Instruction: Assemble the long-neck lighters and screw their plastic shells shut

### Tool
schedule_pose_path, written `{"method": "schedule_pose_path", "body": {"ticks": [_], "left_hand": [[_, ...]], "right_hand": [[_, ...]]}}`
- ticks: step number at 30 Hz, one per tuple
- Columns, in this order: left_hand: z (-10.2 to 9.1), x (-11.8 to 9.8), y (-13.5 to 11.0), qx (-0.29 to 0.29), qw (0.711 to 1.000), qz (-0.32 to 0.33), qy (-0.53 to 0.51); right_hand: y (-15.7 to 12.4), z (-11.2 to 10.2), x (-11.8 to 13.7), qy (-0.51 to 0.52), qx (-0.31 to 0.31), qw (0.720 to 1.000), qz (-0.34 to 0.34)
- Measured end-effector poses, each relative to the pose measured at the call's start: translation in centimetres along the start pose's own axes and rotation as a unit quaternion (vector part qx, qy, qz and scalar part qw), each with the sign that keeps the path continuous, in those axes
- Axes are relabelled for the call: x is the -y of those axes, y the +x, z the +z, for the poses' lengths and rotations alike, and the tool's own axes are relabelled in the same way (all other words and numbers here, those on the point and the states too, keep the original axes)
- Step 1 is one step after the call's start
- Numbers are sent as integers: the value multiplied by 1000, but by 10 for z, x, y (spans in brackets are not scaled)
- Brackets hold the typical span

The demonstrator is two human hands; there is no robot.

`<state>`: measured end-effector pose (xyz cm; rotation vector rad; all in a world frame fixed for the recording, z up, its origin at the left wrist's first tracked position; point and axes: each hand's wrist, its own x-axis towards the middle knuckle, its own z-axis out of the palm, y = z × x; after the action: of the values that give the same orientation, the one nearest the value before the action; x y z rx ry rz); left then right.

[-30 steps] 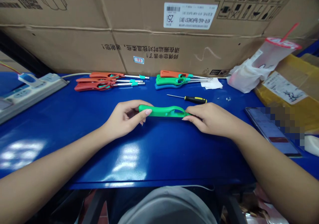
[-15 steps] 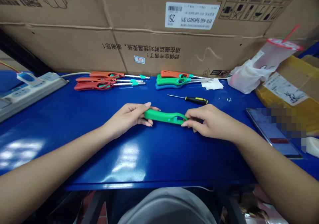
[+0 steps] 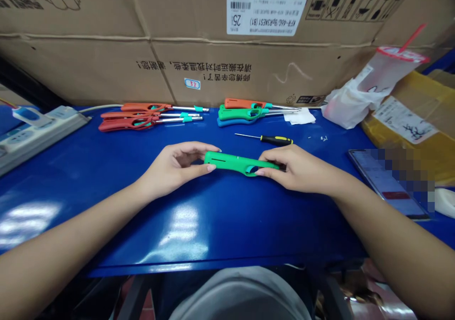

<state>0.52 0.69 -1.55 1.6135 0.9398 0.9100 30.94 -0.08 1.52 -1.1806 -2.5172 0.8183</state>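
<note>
A green plastic lighter handle lies lengthwise between my two hands, just above the blue table. My left hand pinches its left end with thumb and fingers. Around the right end my right hand is closed, the fingers covering the tip. A slot shows on the handle's upper side and a blue trigger part peeks out underneath.
A yellow-handled screwdriver lies just behind the hands. Orange long-nosed lighters and a small stack of orange, green and blue ones sit at the back. Power strip left, phone right, cardboard boxes behind, white bag.
Both hands have rolled the green handle about its long axis; the open loop that showed before now faces down and the slotted side faces up. The view shifted slightly.
</note>
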Motion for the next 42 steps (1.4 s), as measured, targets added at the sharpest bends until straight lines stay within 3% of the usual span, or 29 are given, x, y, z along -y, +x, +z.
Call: {"method": "schedule_pose_path", "body": {"ticks": [3, 9, 11, 14, 16, 18, 21, 24, 27, 30, 33, 35, 39, 42], "left_hand": [[3, 2, -3, 18, 995, 59, 79], [4, -2, -6, 38, 953, 154, 257], [2, -4, -6, 40, 950, 149, 273], [-1, -4, -5, 38, 951, 125, 281], [-2, -3, -4, 49, 953, 118, 276], [-3, 0, -3, 68, 952, 122, 272], [-4, 4, -2, 80, 942, 141, 293], [-3, 5, -1, 80, 930, 155, 324], [-3, 2, 0, 85, 924, 161, 336], [-6, -5, -1, 99, 917, 164, 351], [-13, -13, -3, 121, 892, 177, 399], [-17, -16, -4, 129, 870, 182, 439], [-22, -16, -5, 133, 845, 192, 481], [-21, -14, -4, 144, 847, 191, 475]], "right_hand": [[1, 0, 0, -5, 3, 1000, 0], [4, 4, -2, 17, 28, 999, 32], [5, 4, -5, 2, -14, 999, 35], [6, 0, -15, -69, -126, 989, 29], [6, -3, -25, -137, -206, 968, 43], [5, -5, -37, -192, -259, 941, 106], [3, -5, -51, -201, -225, 936, 183], [4, -6, -53, -179, -191, 945, 196], [6, -10, -46, -156, -203, 946, 200], [7, -19, -37, -88, -299, 930, 196], [3, -31, -33, -17, -441, 883, 160], [-2, -40, -34, -23, -501, 854, 140], [-13, -56, -39, -102, -542, 823, 134], [-16, -61, -42, -134, -512, 826, 193]]}}
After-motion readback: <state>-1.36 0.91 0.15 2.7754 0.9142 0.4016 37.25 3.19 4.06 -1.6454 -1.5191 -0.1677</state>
